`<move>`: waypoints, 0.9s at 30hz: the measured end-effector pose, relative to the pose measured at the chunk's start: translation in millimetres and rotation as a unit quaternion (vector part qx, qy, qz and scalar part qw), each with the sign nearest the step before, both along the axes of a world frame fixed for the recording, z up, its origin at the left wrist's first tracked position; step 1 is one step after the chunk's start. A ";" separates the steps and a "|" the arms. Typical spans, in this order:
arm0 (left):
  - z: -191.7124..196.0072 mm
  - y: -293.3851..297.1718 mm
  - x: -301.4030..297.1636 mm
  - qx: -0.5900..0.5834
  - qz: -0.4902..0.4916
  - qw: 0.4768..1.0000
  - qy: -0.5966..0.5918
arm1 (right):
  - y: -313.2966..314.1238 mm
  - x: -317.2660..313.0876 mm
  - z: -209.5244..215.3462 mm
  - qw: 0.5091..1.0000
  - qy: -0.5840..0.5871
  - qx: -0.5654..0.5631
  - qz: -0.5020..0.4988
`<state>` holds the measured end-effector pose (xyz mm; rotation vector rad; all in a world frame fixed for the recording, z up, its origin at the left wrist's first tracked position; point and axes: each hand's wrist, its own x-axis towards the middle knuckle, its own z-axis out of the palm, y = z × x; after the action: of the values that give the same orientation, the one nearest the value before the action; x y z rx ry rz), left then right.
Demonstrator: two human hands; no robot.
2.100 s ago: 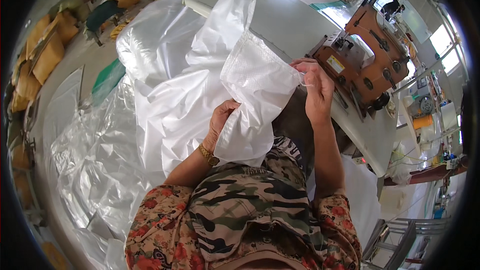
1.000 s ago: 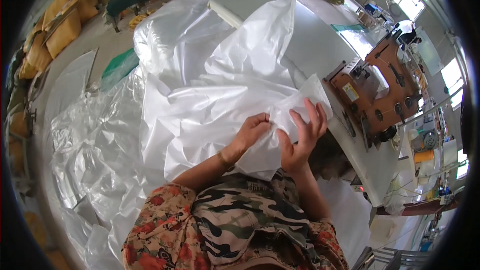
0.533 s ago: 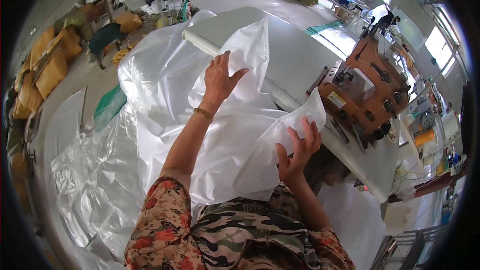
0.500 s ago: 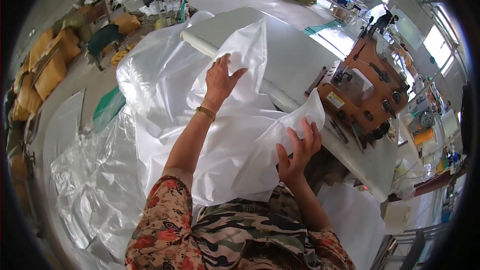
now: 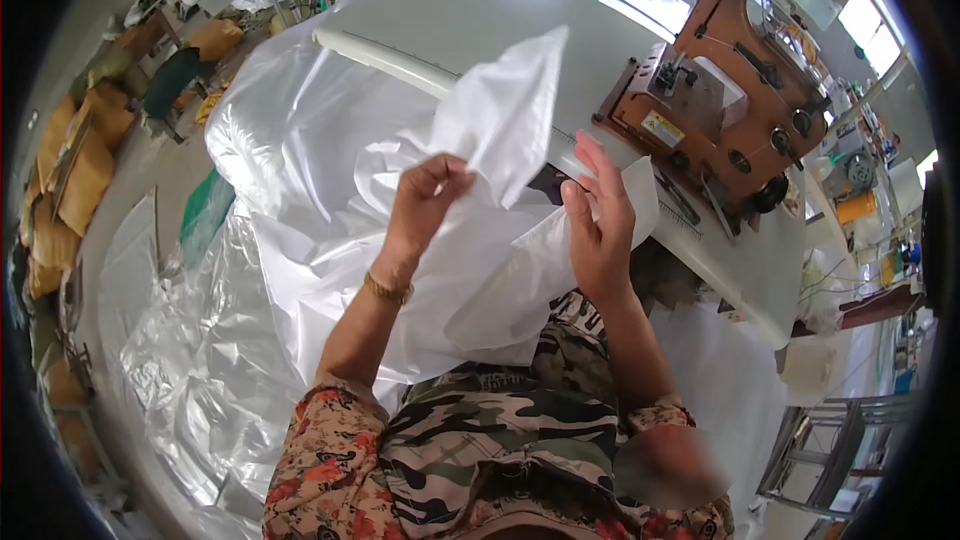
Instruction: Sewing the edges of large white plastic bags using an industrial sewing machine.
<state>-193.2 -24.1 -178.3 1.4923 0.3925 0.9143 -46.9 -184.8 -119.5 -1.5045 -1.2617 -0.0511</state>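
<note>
The left hand (image 5: 425, 202) pinches the shiny white plastic fabric (image 5: 480, 260); the right hand (image 5: 603, 235), loosely open with fingers raised, is at the fabric's right-hand corner. The fabric drapes between the person and the pale grey, flat-topped desk (image 5: 480, 20), which carries a brown metal machine (image 5: 755, 105).

Left hand (image 5: 430, 202): fingertips curled in, so can't really see how much of the white fabric (image 5: 505, 115) is pinched
Right hand (image 5: 605, 230): honestly can't tell if the palm's touching the fabric
Table (image 5: 470, 15): near edge partly buried under that white fabric
Right sleeve (image 5: 652, 416): big smudgy blur over it, bottom's cropped by the frame
Sewing machine (image 5: 768, 110): needle area's way too tiny to make out
Brown sacks (image 5: 80, 165): leftmost ones kinda sink into the black rim
</note>
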 end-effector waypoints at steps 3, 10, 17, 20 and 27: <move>-9.8 -39.3 -9.4 0.137 0.032 0.988 0.062 | -0.5 8.7 -8.8 0.963 0.251 0.069 0.071; -33.3 -91.8 -25.2 0.228 -0.024 0.969 0.096 | -35.9 11.5 -31.9 0.916 0.380 0.031 0.122; -41.5 -113.4 -24.1 0.303 -0.061 0.940 0.141 | -64.9 4.4 -43.7 0.920 0.378 0.036 0.102; -43.3 -117.8 -22.0 0.321 -0.054 0.934 0.146 | -70.3 6.5 -46.3 0.919 0.382 0.071 0.067; -41.5 -122.2 -20.6 0.337 -0.052 0.927 0.158 | -79.4 4.3 -49.4 0.945 0.325 0.015 -0.014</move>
<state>-213.8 -146.3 -219.8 2.2874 0.2304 0.7535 -42.6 -264.2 -169.0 -1.3513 -0.7008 0.3800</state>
